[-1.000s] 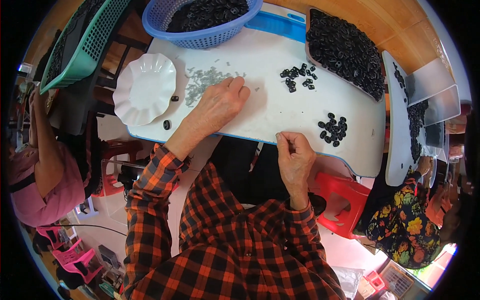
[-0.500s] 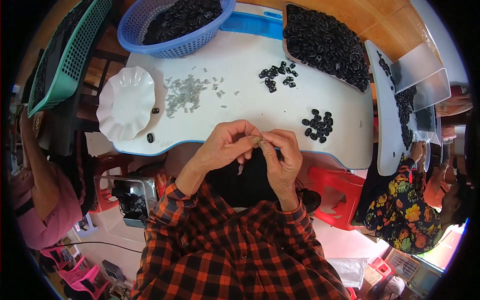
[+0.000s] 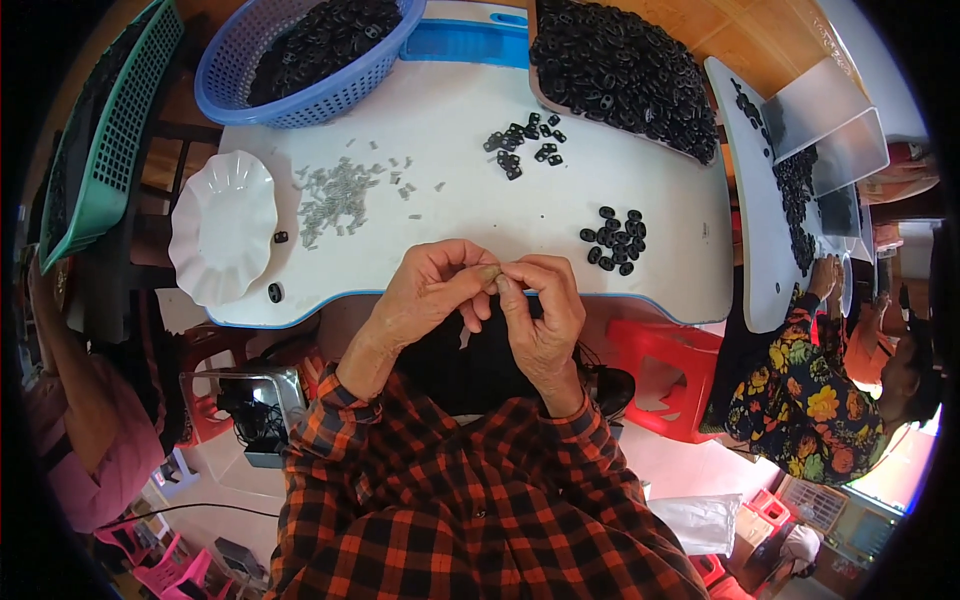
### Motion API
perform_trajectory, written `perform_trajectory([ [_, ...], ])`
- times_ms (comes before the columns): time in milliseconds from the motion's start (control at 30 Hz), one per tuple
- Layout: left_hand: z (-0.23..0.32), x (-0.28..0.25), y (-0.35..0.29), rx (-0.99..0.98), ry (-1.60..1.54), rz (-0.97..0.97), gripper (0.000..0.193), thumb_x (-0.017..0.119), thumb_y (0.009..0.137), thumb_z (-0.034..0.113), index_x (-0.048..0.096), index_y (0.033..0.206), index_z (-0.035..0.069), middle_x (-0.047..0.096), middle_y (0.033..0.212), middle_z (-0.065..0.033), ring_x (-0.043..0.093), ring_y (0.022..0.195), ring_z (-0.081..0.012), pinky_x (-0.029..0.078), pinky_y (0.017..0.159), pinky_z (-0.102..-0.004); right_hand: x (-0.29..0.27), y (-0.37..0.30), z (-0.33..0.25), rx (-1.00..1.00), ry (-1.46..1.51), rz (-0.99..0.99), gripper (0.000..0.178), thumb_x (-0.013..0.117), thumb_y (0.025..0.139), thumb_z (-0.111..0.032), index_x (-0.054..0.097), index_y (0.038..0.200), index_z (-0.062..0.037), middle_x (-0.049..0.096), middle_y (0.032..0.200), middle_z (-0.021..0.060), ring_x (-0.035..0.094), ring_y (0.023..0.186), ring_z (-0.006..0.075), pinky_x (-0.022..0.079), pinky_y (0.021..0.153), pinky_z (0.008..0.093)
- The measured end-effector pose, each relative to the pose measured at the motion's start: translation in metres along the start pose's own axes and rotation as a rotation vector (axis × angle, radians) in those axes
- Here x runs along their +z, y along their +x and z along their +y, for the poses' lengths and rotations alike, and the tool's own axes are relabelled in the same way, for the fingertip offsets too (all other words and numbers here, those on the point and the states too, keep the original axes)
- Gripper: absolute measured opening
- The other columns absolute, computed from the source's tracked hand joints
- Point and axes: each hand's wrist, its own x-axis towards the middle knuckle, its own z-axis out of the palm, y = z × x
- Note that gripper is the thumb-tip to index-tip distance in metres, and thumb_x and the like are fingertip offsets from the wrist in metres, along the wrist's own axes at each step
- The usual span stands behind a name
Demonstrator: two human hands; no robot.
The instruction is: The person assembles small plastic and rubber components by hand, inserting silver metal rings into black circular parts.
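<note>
Since a second ago, the left hand has been moved from the clear pieces on the table and is being held fingertip-to-fingertip with the right hand, by the near edge. Both are being pinched closed; what is being grasped cannot be told. Apparently something small is being fitted; steady alignment is being called for next.

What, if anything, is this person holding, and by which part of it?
It cannot be told: the left grip and right grip meet at the fingertips, and anything pinched there is too small or hidden to make out.
</note>
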Motion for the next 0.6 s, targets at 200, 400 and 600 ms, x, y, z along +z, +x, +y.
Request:
perform_trajectory([
  [200, -0.005, 0.002, 0.005, 0.022, -0.062, 0.017, 0.018, 0.055, 0.092, 0.012, 0.059, 0.097, -0.005, 0.061, 0.074, -0.0044, 0.059, 0.060, -0.0082, 0.051, 0.050, -0.0199, -0.001, 0.006, -0.001, 0.057, -0.024, 0.006, 0.011, 0.063, 0.081, 0.003, 0.059, 0.091, -0.0002, 0.056, 0.087, 0.0107, 0.058, 0.069, 0.0170, 0.048, 0.059, 0.0261],
  [400, -0.011, -0.003, 0.006, 0.109, -0.098, -0.017, 0.017, 0.056, 0.092, 0.012, 0.059, 0.098, -0.004, 0.060, 0.077, -0.0048, 0.059, 0.062, -0.0089, 0.052, 0.052, -0.0205, -0.001, 0.015, -0.002, 0.187, 0.143, -0.088, 0.009, 0.060, 0.082, 0.003, 0.058, 0.091, 0.0011, 0.058, 0.085, 0.0108, 0.058, 0.069, 0.0154, 0.048, 0.063, 0.0266],
  [600, -0.012, -0.003, 0.005, 0.134, -0.212, 0.060, 0.016, 0.051, 0.095, 0.013, 0.055, 0.097, -0.002, 0.060, 0.082, -0.0064, 0.061, 0.064, -0.0119, 0.053, 0.053, -0.0237, -0.006, 0.063, 0.032, 0.013, -0.278, -0.059, 0.022, 0.053, 0.083, 0.004, 0.060, 0.103, 0.0016, 0.060, 0.095, 0.0157, 0.060, 0.084, 0.0269, 0.048, 0.077, 0.0322],
])
